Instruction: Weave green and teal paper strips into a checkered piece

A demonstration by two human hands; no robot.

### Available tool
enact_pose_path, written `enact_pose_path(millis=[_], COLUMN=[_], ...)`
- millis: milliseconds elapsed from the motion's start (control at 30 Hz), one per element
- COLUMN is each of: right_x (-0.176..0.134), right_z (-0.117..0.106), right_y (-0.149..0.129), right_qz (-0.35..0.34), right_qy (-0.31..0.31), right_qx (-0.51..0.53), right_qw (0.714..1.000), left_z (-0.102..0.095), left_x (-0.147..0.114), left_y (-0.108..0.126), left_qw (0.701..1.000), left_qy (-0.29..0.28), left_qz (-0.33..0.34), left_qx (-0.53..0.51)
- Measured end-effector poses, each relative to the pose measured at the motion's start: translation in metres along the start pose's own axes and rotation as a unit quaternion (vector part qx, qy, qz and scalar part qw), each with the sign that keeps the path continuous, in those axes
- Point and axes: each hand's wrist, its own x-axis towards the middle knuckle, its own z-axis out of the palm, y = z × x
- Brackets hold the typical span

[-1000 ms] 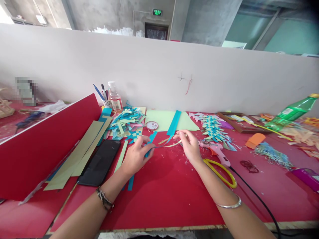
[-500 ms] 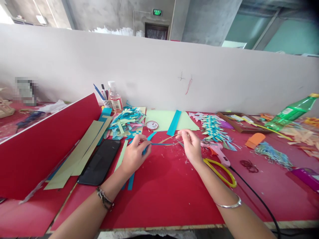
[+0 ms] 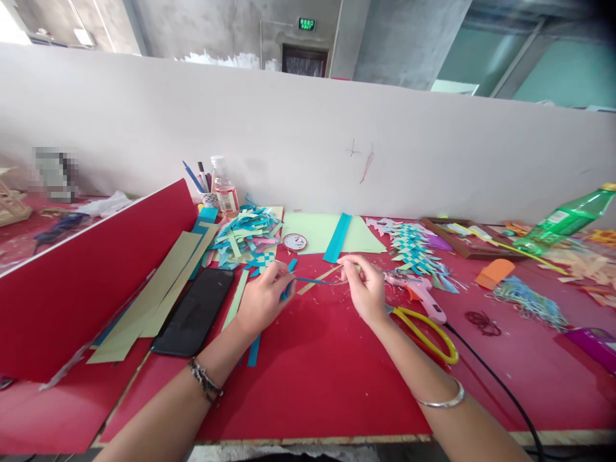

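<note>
A narrow blue paper strip stretches between my two hands above the red tabletop. My left hand is closed on its left end, with more blue paper bunched at the fingers. My right hand pinches the other end between thumb and fingers. Below the strip, a thin pale green strip lies slanted on the table. Other strips, a light green one and a blue one, lie by my left hand. Yellow-handled scissors and a pink glue gun rest beside my right forearm.
A black phone and wide green paper strips lie at left beside an upright red board. Behind my hands are a heap of paper strips, a round lid and woven blue-green paper. A green bottle leans at right.
My right hand has turned slightly and come a little closer to the left. The strip's far end, looped loosely before, now lies mostly within my right fingers. The view has shifted slightly.
</note>
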Motion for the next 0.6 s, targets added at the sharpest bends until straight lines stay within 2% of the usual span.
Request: enact_pose_path(millis=[233,433,600], right_x=[-0.007,-0.016,-0.019], right_z=[0.001,0.007,0.009], right_y=[-0.014,-0.021,-0.028], right_qz=[-0.068,-0.11,-0.091], right_qy=[0.002,-0.082,-0.12], right_qx=[-0.081,-0.071,-0.029], right_qw=[0.994,0.988,0.988], left_z=[0.003,0.002,0.001], left_x=[-0.001,0.0,0.001], left_y=[0.006,0.008,0.01], left_qw=[0.999,0.998,0.997], left_qy=[-0.004,0.013,0.022], left_qz=[0.019,0.027,0.026], left_qx=[-0.037,-0.053,-0.073])
